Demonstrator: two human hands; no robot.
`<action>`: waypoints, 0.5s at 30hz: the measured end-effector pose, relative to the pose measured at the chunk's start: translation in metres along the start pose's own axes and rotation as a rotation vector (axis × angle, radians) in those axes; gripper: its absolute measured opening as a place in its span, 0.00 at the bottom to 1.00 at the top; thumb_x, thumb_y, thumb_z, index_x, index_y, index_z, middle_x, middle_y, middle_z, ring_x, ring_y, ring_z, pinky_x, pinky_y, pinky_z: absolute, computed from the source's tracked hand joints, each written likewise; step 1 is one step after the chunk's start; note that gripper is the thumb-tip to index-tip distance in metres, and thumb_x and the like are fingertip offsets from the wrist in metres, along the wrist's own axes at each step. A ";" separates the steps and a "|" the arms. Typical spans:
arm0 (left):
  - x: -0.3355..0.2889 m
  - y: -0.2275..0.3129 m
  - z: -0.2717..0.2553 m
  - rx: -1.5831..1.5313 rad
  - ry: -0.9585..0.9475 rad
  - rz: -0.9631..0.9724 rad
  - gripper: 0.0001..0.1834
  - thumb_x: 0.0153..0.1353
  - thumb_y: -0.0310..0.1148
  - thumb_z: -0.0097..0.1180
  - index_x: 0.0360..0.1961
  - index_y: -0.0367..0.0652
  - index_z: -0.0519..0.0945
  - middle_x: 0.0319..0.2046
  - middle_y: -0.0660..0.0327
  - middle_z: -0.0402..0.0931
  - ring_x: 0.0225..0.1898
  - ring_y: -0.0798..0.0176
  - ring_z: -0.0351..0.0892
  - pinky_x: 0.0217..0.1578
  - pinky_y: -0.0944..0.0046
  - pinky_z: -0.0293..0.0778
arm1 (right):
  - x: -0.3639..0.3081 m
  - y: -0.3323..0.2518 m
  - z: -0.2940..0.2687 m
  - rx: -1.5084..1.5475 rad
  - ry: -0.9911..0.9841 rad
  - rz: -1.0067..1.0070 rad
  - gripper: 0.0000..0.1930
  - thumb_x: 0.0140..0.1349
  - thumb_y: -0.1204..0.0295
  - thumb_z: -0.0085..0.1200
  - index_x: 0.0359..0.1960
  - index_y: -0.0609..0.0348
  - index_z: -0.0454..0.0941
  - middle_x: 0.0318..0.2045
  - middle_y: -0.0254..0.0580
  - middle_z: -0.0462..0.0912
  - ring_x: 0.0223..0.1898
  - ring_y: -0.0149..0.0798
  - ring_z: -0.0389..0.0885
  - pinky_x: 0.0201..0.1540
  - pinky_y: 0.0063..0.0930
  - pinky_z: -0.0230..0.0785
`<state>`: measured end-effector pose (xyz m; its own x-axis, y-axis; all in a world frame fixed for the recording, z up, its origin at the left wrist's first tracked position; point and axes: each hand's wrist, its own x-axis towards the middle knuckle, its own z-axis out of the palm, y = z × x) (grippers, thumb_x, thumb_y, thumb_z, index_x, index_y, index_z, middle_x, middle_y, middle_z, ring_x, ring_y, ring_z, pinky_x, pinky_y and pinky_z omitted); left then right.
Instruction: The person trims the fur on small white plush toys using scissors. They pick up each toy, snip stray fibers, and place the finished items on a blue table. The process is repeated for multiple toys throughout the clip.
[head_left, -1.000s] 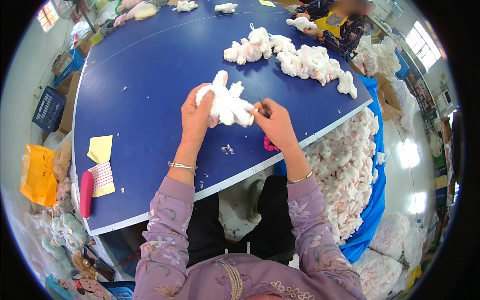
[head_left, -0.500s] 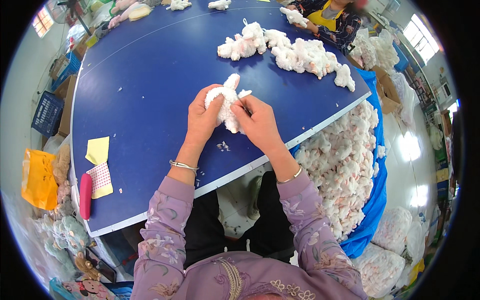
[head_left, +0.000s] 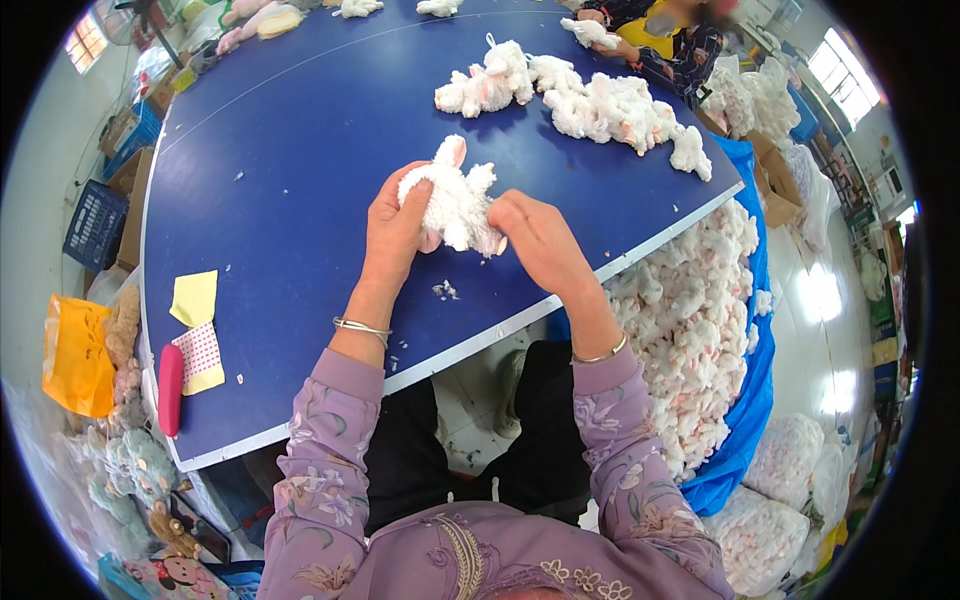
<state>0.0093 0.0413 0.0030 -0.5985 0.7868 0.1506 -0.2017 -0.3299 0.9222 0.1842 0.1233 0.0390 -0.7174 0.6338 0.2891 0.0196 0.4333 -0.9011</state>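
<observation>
A small white plush toy (head_left: pixel 462 205) with fluffy fur and an upright pink-lined ear is above the blue table. My left hand (head_left: pixel 397 215) is closed around its left side, thumb pressed on the fur. Just off the toy's right edge, my right hand (head_left: pixel 535 235) is closed in a pinch. What its fingertips hold, if anything, is too small or hidden to make out. Below the toy, little scraps of fluff (head_left: pixel 445 290) lie on the blue tabletop (head_left: pixel 300 220).
More white plush toys (head_left: pixel 610 110) lie at the far right, where a co-worker's hand (head_left: pixel 622 50) holds one. A blue-lined heap of plush pieces (head_left: pixel 685 340) stands beside the table's right edge. A pink case (head_left: pixel 171 390) and paper notes (head_left: pixel 200 355) lie at the left.
My right hand has moved right, away from the toy's middle. The toy has shifted slightly left and up in my left hand, showing more of its body.
</observation>
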 end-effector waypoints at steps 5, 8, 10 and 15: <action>-0.001 0.002 0.000 -0.096 -0.034 -0.071 0.16 0.68 0.32 0.52 0.54 0.37 0.75 0.43 0.60 0.79 0.42 0.71 0.79 0.43 0.70 0.75 | -0.001 -0.001 0.001 -0.263 -0.081 0.008 0.17 0.67 0.60 0.52 0.31 0.65 0.75 0.25 0.50 0.79 0.27 0.49 0.76 0.30 0.39 0.66; -0.002 0.001 0.003 -0.135 -0.054 -0.082 0.15 0.69 0.31 0.51 0.54 0.36 0.75 0.43 0.60 0.79 0.42 0.71 0.79 0.43 0.70 0.76 | -0.002 -0.001 0.002 -0.308 -0.068 -0.015 0.17 0.66 0.58 0.52 0.31 0.63 0.75 0.26 0.50 0.79 0.29 0.52 0.77 0.31 0.41 0.67; -0.003 0.001 0.004 -0.147 -0.067 -0.086 0.15 0.69 0.31 0.51 0.54 0.36 0.75 0.44 0.60 0.79 0.42 0.71 0.79 0.44 0.70 0.76 | -0.001 0.000 0.004 -0.325 -0.082 -0.037 0.18 0.67 0.58 0.51 0.31 0.62 0.75 0.26 0.49 0.79 0.29 0.53 0.78 0.31 0.42 0.67; -0.004 0.001 0.004 -0.161 -0.086 -0.095 0.15 0.69 0.31 0.51 0.54 0.37 0.75 0.43 0.60 0.79 0.42 0.71 0.79 0.44 0.70 0.76 | 0.000 -0.001 0.007 -0.303 -0.099 -0.022 0.18 0.68 0.57 0.49 0.30 0.62 0.75 0.26 0.50 0.79 0.29 0.54 0.77 0.32 0.42 0.67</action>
<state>0.0147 0.0401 0.0050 -0.5038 0.8578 0.1024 -0.3797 -0.3263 0.8657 0.1792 0.1184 0.0374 -0.7838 0.5635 0.2610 0.1998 0.6268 -0.7532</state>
